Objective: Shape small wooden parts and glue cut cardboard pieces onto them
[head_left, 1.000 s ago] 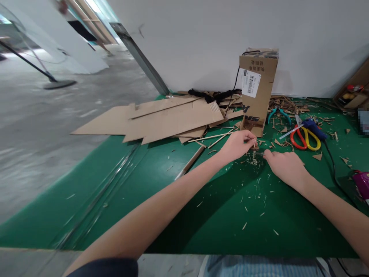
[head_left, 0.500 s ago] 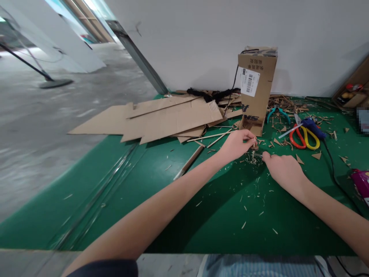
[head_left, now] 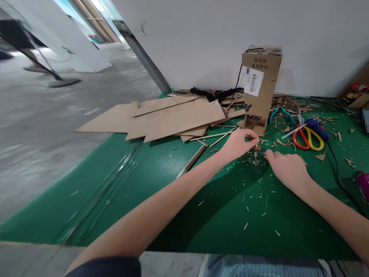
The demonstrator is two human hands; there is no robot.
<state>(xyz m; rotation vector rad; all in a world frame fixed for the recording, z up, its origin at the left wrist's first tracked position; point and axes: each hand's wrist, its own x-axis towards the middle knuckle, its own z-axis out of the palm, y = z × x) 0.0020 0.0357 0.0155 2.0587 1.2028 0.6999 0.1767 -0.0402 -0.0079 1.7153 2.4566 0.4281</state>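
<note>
View swung left | left hand: pale stick, upright | right hand: blade, sideways

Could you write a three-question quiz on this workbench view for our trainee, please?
1. True or false: the tall brown cardboard box stands upright.
2. Which tool lies closer to the blue plastic glue gun?
A) The metal scissors with red and yellow handles
B) The teal-handled pliers
3. Fill in left or right: the person's ____ hand pinches a small, pale, wooden-looking piece.

Key: 1 true; 2 A; 3 left.
</note>
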